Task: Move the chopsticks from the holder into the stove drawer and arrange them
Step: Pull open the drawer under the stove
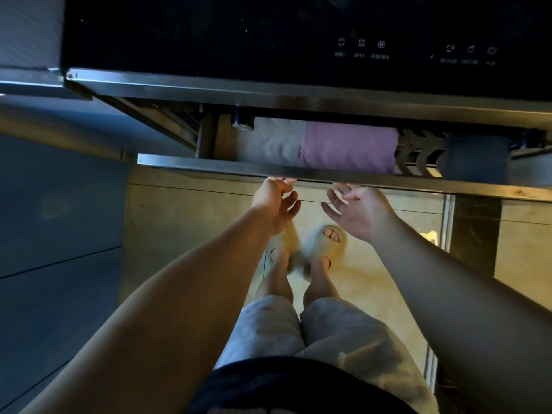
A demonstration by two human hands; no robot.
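Observation:
The stove drawer (209, 165) stands partly pulled out below the black glass stove top (239, 40). My left hand (274, 201) and my right hand (358, 210) are palm up just under the drawer's metal front. The fingertips of both touch its lower edge, with the fingers loosely spread. Neither hand holds anything. No chopsticks and no holder are in view.
Inside the drawer lie a beige cloth (274, 143) and a purple cloth (349, 150), with a black slotted rack (418, 155) and a dark block (475, 158) to their right. A grey cabinet front (59, 210) is at the left. My slippered feet (325, 243) stand on the tiled floor.

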